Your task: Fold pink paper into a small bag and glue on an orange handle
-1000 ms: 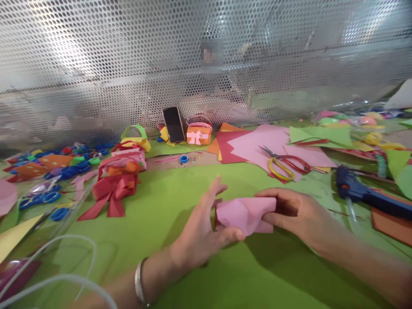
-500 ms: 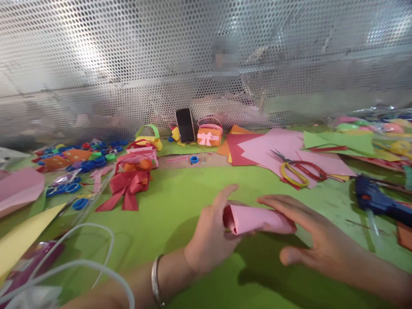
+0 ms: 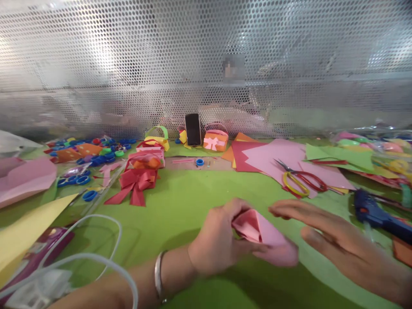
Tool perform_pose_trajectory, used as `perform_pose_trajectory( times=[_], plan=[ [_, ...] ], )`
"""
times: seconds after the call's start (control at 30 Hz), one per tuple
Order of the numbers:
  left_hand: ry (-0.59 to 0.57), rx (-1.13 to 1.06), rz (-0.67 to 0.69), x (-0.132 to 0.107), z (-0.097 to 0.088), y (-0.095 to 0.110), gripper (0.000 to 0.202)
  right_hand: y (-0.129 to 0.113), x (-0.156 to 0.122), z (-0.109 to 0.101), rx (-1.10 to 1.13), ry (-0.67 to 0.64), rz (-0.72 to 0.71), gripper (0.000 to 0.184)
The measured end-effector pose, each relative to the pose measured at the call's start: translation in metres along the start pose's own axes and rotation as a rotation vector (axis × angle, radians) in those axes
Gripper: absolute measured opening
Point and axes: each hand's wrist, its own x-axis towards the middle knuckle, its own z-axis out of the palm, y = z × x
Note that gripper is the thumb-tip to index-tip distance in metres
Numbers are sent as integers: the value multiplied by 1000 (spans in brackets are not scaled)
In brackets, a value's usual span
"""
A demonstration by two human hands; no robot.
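My left hand [image 3: 216, 239] is closed around one end of a rolled pink paper [image 3: 264, 235], which points right and slightly down over the green sheet [image 3: 180, 206]. A metal bangle sits on that wrist. My right hand [image 3: 334, 242] hovers just right of the paper with fingers stretched out and apart, not holding it.
Red-and-yellow scissors [image 3: 301, 180] lie on pink sheets behind my right hand. A blue glue gun [image 3: 378, 216] lies at the right. A red paper bow [image 3: 135, 186], small paper baskets, blue rings and a phone [image 3: 193, 128] line the back by the perforated metal screen. A white cable [image 3: 96, 257] loops at the near left.
The flat folded pink paper has been rolled into a tube. My right hand let go and drew away to the right, while my left hand closed around the roll's left end.
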Motion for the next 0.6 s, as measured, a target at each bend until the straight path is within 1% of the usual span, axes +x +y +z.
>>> perform_pose_trajectory(
  times=[0.03, 0.07, 0.1, 0.17, 0.23, 0.27, 0.3, 0.37, 0.43, 0.47, 0.53, 0.6],
  plan=[
    [-44, 39, 30, 0, -1, 2, 36, -3, 1, -5, -61, 0, -70, 33],
    [-77, 65, 54, 0, -2, 5, 33, -8, 3, -11, -104, -34, -147, 36],
    [-98, 76, 67, -1, -3, 6, 32, -14, 6, -16, -129, -89, -218, 39],
    [-117, 74, 81, -2, -2, 10, 32, -27, 14, -25, -140, -182, -307, 43],
    [-117, 69, 93, -4, 1, 12, 31, -40, 25, -33, -126, -227, -368, 39],
    [-121, 65, 90, -5, 2, 13, 30, -45, 31, -36, -111, -243, -389, 33],
    [-136, 49, 80, -6, 2, 14, 33, -49, 36, -38, -88, -258, -404, 26],
    [-205, -57, 49, -8, 1, 15, 50, -51, 46, -41, -21, -298, -396, 18],
    [-277, -242, 2, -8, -1, 15, 69, -48, 52, -42, 63, -324, -365, 16],
    [-287, -347, -32, -7, -2, 14, 75, -45, 54, -42, 110, -329, -357, 16],
    [-269, -499, -118, -3, -4, 14, 76, -38, 54, -43, 202, -331, -354, 17],
    [-252, -541, -177, 2, -7, 15, 72, -30, 51, -41, 261, -310, -344, 25]
  ],
)
